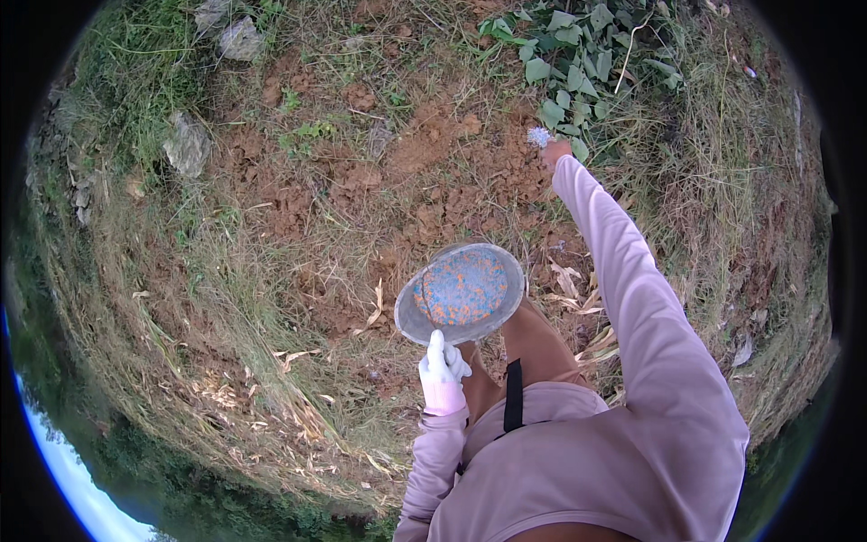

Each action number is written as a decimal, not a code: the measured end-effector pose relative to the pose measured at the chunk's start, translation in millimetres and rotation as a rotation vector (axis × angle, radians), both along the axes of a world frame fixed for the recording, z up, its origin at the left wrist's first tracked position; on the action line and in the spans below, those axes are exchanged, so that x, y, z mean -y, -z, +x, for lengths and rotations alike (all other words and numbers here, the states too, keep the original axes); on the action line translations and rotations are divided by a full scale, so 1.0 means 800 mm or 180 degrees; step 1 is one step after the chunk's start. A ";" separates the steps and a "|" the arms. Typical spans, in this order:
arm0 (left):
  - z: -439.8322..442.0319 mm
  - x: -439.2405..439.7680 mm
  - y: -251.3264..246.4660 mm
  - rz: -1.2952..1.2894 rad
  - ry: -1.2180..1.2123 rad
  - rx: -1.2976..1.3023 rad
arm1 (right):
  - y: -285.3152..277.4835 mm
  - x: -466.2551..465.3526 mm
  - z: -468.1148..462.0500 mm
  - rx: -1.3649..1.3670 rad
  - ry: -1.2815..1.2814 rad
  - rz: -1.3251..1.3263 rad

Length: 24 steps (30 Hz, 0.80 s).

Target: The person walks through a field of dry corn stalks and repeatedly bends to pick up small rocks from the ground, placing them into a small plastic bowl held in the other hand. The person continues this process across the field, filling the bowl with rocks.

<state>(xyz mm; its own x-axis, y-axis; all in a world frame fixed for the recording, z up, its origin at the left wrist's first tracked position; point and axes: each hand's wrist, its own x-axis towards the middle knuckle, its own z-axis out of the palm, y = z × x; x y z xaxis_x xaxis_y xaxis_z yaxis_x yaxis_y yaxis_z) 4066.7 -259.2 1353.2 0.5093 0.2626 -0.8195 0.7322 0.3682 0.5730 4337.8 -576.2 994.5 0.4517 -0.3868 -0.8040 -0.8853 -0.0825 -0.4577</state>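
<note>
My left hand [443, 362], in a white glove with a pink cuff, is closed on the thin handle of a grey bucket [406, 318]. Blue, white and orange granules [462, 286] fill much of the bucket, which hangs tilted before my legs. My right hand [557, 150], ungloved, is stretched far out over the soil beside a leafy green plant [572, 74]. A blurred cluster of pale bluish granules [539, 137] shows at its fingertips; whether they are held or falling cannot be told.
Reddish soil [433, 142] with clods, cut grass and dry husks [374, 308] surrounds my feet. Pale rocks [187, 145] lie at the upper left. Dense dry grass [704, 223] covers the right side, and trees [196, 498] stand beyond the field's lower left edge.
</note>
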 end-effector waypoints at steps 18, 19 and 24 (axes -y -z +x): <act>-0.037 -0.054 0.019 -0.0045 -0.0911 0.0015 | -0.073 -0.223 0.114 0.1019 -0.0739 -0.0745; -0.037 -0.055 0.021 -0.0088 -0.0961 -0.0029 | -0.085 -0.238 0.107 0.1236 -0.1230 -0.0975; -0.035 -0.063 0.023 -0.0318 -0.1142 0.0023 | -0.176 -0.281 -0.099 0.2457 -0.2558 0.1326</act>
<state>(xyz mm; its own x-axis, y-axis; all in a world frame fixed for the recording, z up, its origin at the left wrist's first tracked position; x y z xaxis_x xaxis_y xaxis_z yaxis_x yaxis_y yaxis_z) 4038.4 -208.7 1335.1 0.4054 0.3443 -0.8468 0.5424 0.6550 0.5261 4258.4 -351.0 1135.0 0.8653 0.4552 -0.2098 -0.1265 -0.2067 -0.9702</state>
